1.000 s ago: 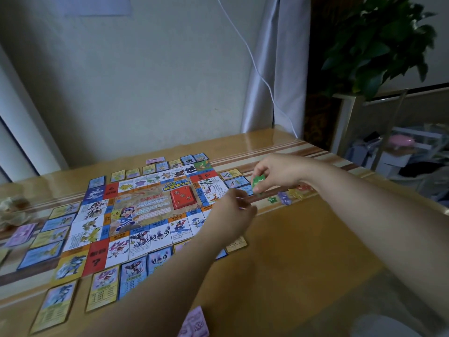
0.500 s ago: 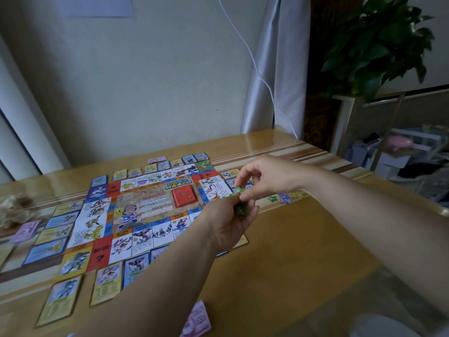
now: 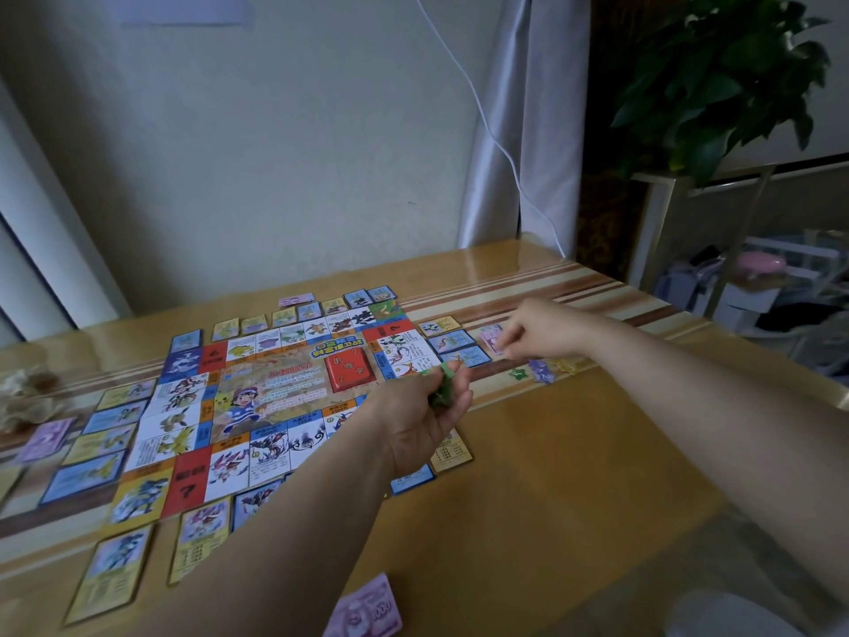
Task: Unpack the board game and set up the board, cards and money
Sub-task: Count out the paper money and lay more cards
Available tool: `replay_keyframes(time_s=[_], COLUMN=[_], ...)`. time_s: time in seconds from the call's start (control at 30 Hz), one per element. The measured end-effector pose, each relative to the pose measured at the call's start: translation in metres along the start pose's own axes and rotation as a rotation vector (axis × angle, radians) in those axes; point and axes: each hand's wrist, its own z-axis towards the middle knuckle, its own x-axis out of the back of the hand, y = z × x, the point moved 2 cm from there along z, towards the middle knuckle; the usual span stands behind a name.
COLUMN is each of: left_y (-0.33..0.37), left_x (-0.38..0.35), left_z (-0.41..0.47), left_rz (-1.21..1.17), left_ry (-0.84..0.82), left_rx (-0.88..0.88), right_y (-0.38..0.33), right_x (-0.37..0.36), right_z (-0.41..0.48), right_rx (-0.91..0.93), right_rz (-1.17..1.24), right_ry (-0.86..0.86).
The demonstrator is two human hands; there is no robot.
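The colourful game board [image 3: 271, 393] lies flat on the wooden table [image 3: 551, 475], ringed by property cards such as a yellow one [image 3: 110, 574]. A red card deck [image 3: 347, 373] sits in the board's middle. My left hand [image 3: 422, 422] hovers over the board's right edge, its fingers curled round small green game pieces [image 3: 443, 381]. My right hand [image 3: 544, 331] reaches to the right of the board and pinches a pink piece [image 3: 494, 337] lying by the cards there. Green, purple and yellow star pieces [image 3: 542, 371] lie on the table under my right wrist.
A purple banknote [image 3: 365, 611] lies at the near table edge, another purple banknote [image 3: 48, 436] at the left. Crumpled wrapping [image 3: 25, 397] sits far left. A potted plant [image 3: 726, 80] and a glass shelf [image 3: 753, 278] stand beyond the table's right side.
My right hand has left my left hand and moved right to the pink piece. The green pieces now stay in my left hand alone.
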Motion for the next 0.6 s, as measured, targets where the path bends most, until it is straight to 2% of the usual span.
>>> replay_keyframes(time_s=[0.17,0.23,0.6], left_y=[0.003,0.004,0.009], left_x=[0.005,0.005,0.011], left_z=[-0.002,-0.002,-0.001], left_rz=[0.046,0.049,0.074], left_ry=[-0.008,-0.008,-0.013], left_rx=[-0.027,-0.035,-0.045], right_y=[0.022,0.021,0.017], right_x=[-0.025,-0.025,-0.023], right_z=[0.02,0.027,0.049], right_rx=[-0.176,-0.22,-0.311], right_rz=[-0.323,-0.348,-0.439], right_ry=[-0.05,-0.049,-0.295])
